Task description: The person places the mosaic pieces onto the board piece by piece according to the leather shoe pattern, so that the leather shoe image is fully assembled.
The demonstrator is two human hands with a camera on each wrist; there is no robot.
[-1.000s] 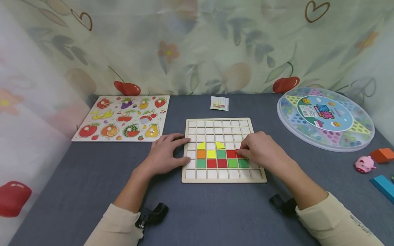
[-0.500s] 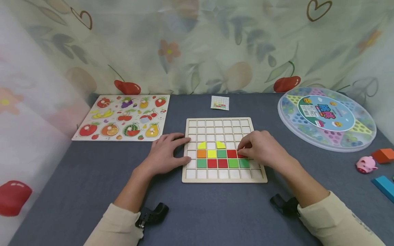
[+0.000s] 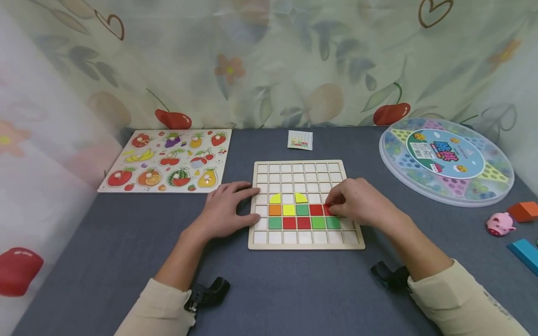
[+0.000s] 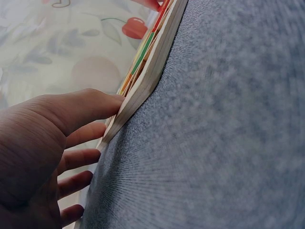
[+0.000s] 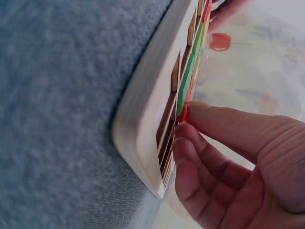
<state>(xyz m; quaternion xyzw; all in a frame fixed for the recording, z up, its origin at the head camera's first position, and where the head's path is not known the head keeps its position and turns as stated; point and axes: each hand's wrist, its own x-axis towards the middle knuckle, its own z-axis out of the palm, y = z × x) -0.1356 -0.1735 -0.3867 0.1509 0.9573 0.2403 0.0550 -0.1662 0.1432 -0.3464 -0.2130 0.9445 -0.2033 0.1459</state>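
1. Right hand [image 3: 361,205] is over the right side of the grid board [image 3: 305,242], fingers [image 5: 224,125] curled & pinching a small red tile [image 3: 327,209] at the right end of the middle coloured row, just above a green tile [image 3: 333,223].
2. Wrist cam shows the red tile [image 5: 183,114] between thumb & fingertip right at the board's face. Looks part-way in its cell, tho can't really tell from that angle.
3. Left hand [image 3: 224,210] lies flat on the grey surface [image 3: 126,242] w/ straight fingers [image 4: 90,107] touching the board's left edge [image 4: 143,90]. Not holding anything.
4. Board sits mid-surface. Filled so far: two yellow rounded bits on top, then orange/yellow/green/red, then green/red/red/green/green under that. The rest of the cells are bare wood.
5. Small pattern card [image 3: 300,140] lies behind the board, near the curtain.
6. Fruit puzzle [image 3: 166,161] is off to the left, well apart from the left hand.
7. Round game tray [image 3: 445,161] w/ clear lid is on the far right.
8. Right edge: pink pig toy [image 3: 498,224], orange block [image 3: 523,211] just behind it, blue block [image 3: 525,254] in front.
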